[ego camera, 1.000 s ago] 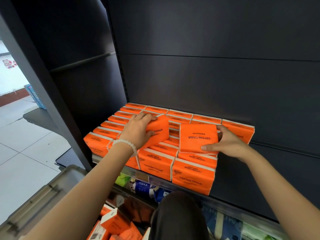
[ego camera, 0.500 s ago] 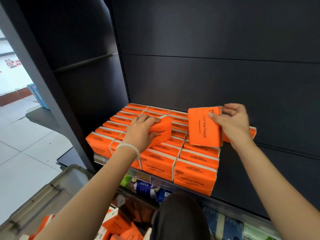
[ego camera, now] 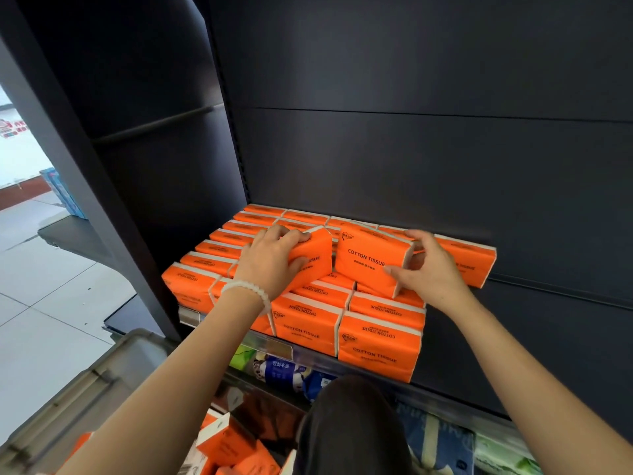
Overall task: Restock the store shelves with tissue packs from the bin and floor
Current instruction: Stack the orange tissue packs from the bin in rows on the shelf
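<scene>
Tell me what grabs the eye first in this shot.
The block of bright orange tissue packs stacked on the dark shelf stands out at once. Above it, the left hand and right hand each grip one pack, tilted over the stack's middle. At lower left, a grey bin holds more orange packs.

Two hands, the left hand (ego camera: pixel 270 260) and the right hand (ego camera: pixel 428 269), each hold one orange tissue pack (two packs (ego camera: pixel 371 260) held in all); perhaps twenty more tissue packs (ego camera: pixel 378 351) stand on the shelf (ego camera: pixel 513 337), back rows partly hidden; one grey bin (ego camera: pixel 102 375)
</scene>
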### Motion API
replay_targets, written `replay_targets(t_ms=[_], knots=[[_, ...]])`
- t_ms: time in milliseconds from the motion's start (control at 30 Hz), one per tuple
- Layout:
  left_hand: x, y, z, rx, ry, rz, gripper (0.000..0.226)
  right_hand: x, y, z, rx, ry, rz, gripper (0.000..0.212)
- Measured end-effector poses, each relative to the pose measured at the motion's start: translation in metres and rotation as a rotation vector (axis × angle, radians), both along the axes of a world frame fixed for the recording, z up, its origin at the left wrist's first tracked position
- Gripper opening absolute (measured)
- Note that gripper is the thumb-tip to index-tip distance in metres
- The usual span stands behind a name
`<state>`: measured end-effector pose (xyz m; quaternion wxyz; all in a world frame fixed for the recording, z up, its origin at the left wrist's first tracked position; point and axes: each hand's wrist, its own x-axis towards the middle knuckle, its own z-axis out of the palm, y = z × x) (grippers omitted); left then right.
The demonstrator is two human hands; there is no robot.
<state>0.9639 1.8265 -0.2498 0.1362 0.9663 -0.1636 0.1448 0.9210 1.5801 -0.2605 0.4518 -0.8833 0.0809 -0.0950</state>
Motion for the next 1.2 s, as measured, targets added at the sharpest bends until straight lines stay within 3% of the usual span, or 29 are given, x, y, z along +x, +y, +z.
replay_targets(t_ms=[133, 267, 467, 700, 967, 1100, 1200], knots=[[-0.001, -0.002, 0.009, 0.079, -0.047, 0.082, 0.043, -0.008, -0.012, 0.002, 0.113, -0.035, -0.044, 0.049], [-0.007, -0.013, 0.015, 0.091, -0.128, 0.103, 0.038, -0.019, -0.045, 0.004, 0.167, -0.13, -0.121, 0.056], [-0.013, -0.075, 0.03, -0.208, -0.192, -0.183, 0.034, -0.031, -0.122, 0.004, 0.219, -0.207, -0.219, 0.052], [-0.021, -0.183, 0.034, -0.234, -0.132, -0.381, 0.041, -0.032, -0.189, -0.002, 0.211, -0.202, -0.23, 0.046], [0.018, -0.242, -0.026, -0.063, 0.131, -0.505, 0.035, -0.019, -0.221, -0.05, 0.358, -0.163, -0.172, 0.042], [0.027, -0.251, -0.034, 0.152, 0.08, -0.535, 0.037, -0.007, -0.214, -0.073, 0.42, -0.17, -0.142, 0.041], [0.028, -0.254, -0.036, 0.347, 0.026, -0.542, 0.054, 0.001, -0.208, -0.085, 0.353, -0.165, -0.127, 0.042]])
